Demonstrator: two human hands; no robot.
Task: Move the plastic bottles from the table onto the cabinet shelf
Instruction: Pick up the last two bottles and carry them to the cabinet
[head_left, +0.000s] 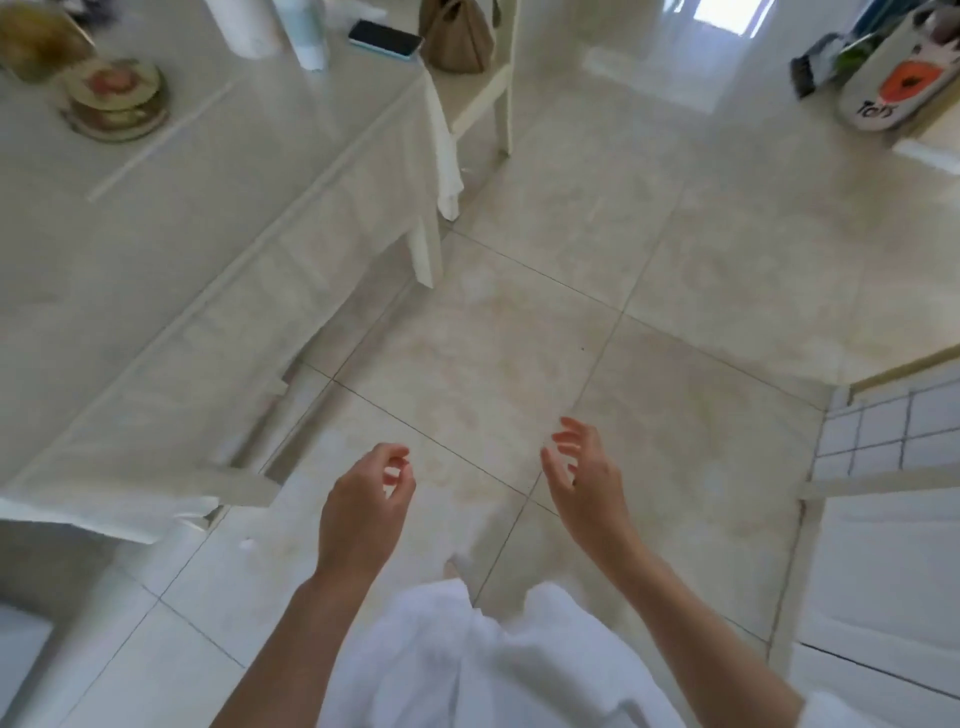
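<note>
Two plastic bottles stand at the far end of the white-clothed table (218, 218) on the left: a white one (244, 26) and a pale blue-green one (306, 34), both cut off by the top edge of the view. My left hand (366, 499) hangs over the tiled floor, fingers loosely curled, holding nothing. My right hand (582, 473) is beside it, fingers spread, also holding nothing. Both hands are well short of the bottles. A white cabinet (883, 545) edges in at the lower right; its shelf is not visible.
On the table lie a round tin (119, 101), a jar (39, 39) at the corner and a phone (385, 39). A chair with a brown bag (457, 36) stands past the table's end. Open tiled floor (597, 270) runs ahead. A printed bag (893, 78) sits at the upper right.
</note>
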